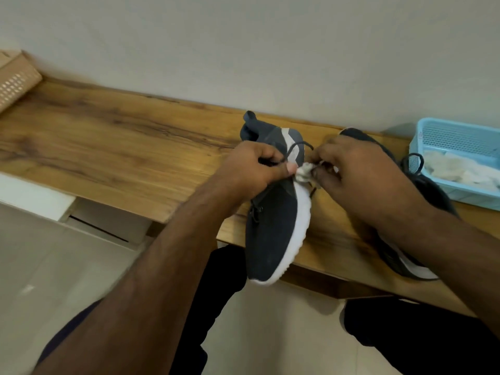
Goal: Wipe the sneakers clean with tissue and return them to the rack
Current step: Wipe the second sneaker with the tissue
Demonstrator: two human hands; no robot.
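Both hands meet over the wooden worktop (108, 147). Left hand (254, 169) has its fingers curled round the upper of a dark sneaker (273, 228) with a white sole, gripping it near the laces, thumb pointing toward the other hand. Right hand (343, 171) pinches a crumpled wad of white tissue (304, 174) against the white sole edge. The held sneaker lies heel toward the wall, its toe jutting past the worktop's near edge. A second dark sneaker (422, 212) lies on the worktop just behind the right forearm, which hides much of it. At the right end, a light blue plastic basket (454, 139) holds more white tissue. A tan woven basket (13, 79) sits at the far left corner by the wall.
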